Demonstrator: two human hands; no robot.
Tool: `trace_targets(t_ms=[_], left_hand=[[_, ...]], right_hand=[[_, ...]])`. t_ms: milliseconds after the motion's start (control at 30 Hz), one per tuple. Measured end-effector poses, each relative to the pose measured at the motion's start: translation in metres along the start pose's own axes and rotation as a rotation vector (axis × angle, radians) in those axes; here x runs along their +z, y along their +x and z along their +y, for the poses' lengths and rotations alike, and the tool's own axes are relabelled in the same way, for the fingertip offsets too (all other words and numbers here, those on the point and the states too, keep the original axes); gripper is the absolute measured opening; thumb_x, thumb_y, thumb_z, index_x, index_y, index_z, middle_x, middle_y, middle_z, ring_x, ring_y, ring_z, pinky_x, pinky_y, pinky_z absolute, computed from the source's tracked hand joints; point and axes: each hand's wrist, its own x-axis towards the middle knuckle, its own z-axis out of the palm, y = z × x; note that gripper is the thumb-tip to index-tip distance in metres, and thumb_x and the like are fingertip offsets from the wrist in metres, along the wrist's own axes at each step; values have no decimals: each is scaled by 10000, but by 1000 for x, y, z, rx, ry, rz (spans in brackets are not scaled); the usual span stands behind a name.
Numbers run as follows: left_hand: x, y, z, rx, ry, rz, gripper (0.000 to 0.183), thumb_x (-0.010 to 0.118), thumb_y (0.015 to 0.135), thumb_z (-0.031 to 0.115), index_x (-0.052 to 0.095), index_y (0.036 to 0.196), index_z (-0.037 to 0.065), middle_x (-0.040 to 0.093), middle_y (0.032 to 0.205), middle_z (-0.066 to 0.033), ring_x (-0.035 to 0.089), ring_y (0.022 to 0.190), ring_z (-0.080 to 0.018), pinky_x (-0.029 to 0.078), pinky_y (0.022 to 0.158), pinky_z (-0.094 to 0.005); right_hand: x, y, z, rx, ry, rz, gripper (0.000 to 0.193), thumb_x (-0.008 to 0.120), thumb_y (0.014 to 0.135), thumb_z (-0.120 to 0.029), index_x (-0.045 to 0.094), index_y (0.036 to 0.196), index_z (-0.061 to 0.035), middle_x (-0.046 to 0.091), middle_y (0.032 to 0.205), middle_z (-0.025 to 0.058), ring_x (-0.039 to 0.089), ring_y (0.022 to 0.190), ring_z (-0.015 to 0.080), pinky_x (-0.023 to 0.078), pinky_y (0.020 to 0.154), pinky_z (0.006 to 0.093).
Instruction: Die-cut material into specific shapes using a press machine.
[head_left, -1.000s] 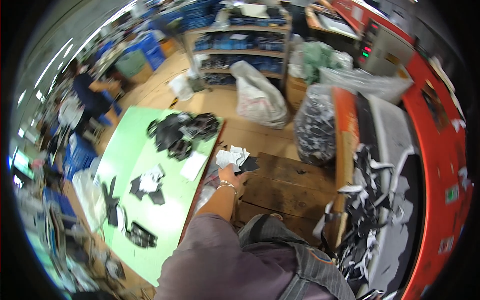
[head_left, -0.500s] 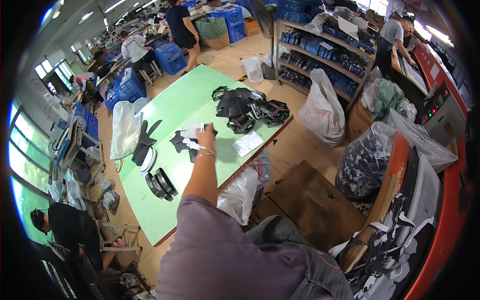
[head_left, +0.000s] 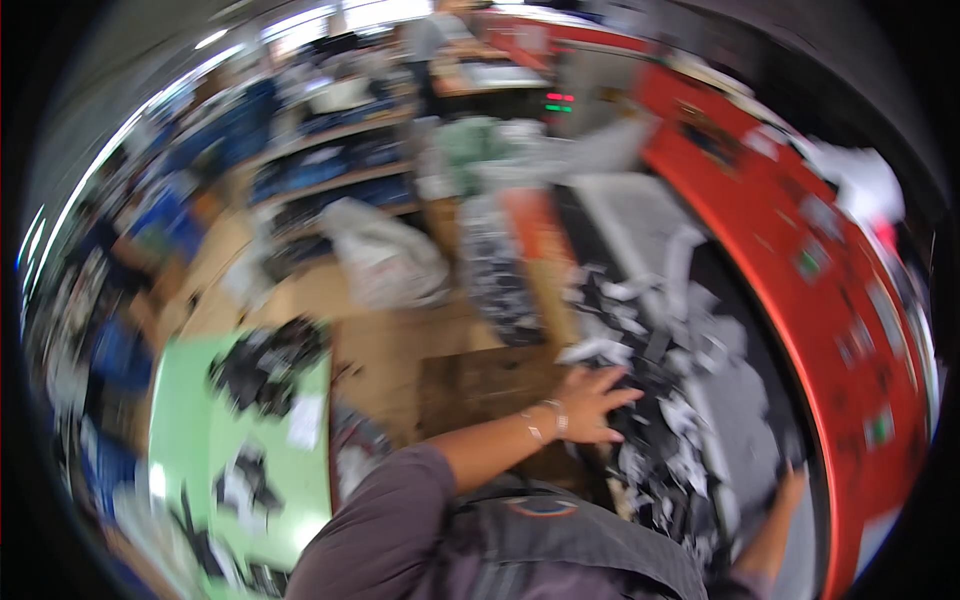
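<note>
My left hand (head_left: 592,403) reaches over the scraps with its fingers spread and nothing in them. Beneath and beside it lie many black, white and grey cut scraps (head_left: 680,440) along the machine's edge. Farther right, my right hand (head_left: 793,482) is at the far side of a grey sheet (head_left: 735,400) on the machine bed. Its fingers are smeared by motion, so I cannot make out whether it holds anything. The long red machine body (head_left: 760,270) runs just beyond that hand.
A green table (head_left: 300,510) at left carries a pile of black pieces (head_left: 268,365), a white paper (head_left: 305,420) and black-and-white pieces (head_left: 247,485). White sack (head_left: 385,255), scrap-filled clear bag (head_left: 495,275) and loaded shelves (head_left: 335,180) stand ahead. A person (head_left: 432,50) works at the back.
My view has swung right, from the green table to the red machine. My left hand has left the pieces on the table and is now over the scraps. My right hand has come into view.
</note>
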Motion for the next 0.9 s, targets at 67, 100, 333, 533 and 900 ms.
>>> trace_targets(t_ms=[67, 100, 333, 533, 900], left_hand=[[6, 42, -11, 43, 5, -167, 667, 711, 708, 504, 548, 1290, 222, 467, 1370, -168, 504, 1173, -340, 405, 966, -467], [9, 43, -29, 12, 93, -150, 582, 725, 704, 457, 600, 1208, 193, 535, 1248, -151, 557, 1083, -333, 465, 894, -425], [-10, 143, -60, -24, 194, -376, 331, 718, 780, 409, 657, 888, 102, 634, 841, -132, 628, 774, -345, 490, 661, -428], [-62, 163, -52, -230, 106, -883, 294, 743, 801, 340, 714, 868, 56, 679, 747, -134, 648, 709, -236, 490, 655, -346], [-67, 329, -121, -521, -936, -327, 504, 614, 923, 325, 504, 1284, -9, 565, 1235, -138, 565, 1091, -218, 466, 921, -351]], right_hand=[[7, -3, -25, -43, -282, 186, 499, 582, 882, -448, 569, 1130, -16, 644, 1006, 217, 610, 960, 386, 459, 833, 476], [28, -19, -89, 3, -335, 105, 527, 555, 894, -459, 516, 1217, -44, 637, 1087, 244, 588, 1070, 409, 459, 872, 490], [-24, -73, -85, 146, -350, -11, 399, 549, 905, -436, 549, 1109, -93, 667, 940, 244, 636, 915, 426, 479, 780, 524], [-68, -128, -16, 153, -145, -68, 426, 610, 886, -366, 543, 1175, -61, 640, 950, 294, 599, 927, 479, 461, 804, 518], [-124, -182, -2, 402, -309, 320, 426, 706, 812, -235, 589, 1168, -33, 632, 899, 170, 613, 840, 327, 474, 743, 426]])
